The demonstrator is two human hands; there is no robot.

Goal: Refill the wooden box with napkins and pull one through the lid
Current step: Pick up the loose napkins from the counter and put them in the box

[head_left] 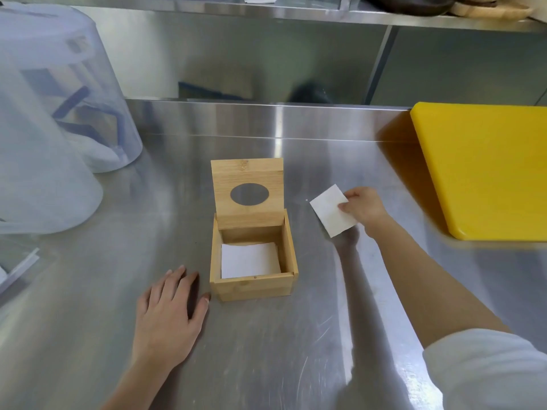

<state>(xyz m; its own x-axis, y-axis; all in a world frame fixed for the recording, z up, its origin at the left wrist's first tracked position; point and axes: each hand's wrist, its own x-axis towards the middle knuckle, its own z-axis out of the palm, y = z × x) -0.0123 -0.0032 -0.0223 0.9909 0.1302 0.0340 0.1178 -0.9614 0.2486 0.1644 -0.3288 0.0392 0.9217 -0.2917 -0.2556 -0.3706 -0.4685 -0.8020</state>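
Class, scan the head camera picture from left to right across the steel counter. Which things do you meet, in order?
Translucent plastic containers → left hand, flat on the counter → open wooden box with napkins inside → folded napkin → right hand holding it → yellow cutting board.

Wooden box (pixel 254 287) sits open, its lid (pixel 247 193) upright at twelve o'clock, oval hole showing. White napkins (pixel 250 260) lie flat inside. Another napkin (pixel 333 211) is tilted at two o'clock.
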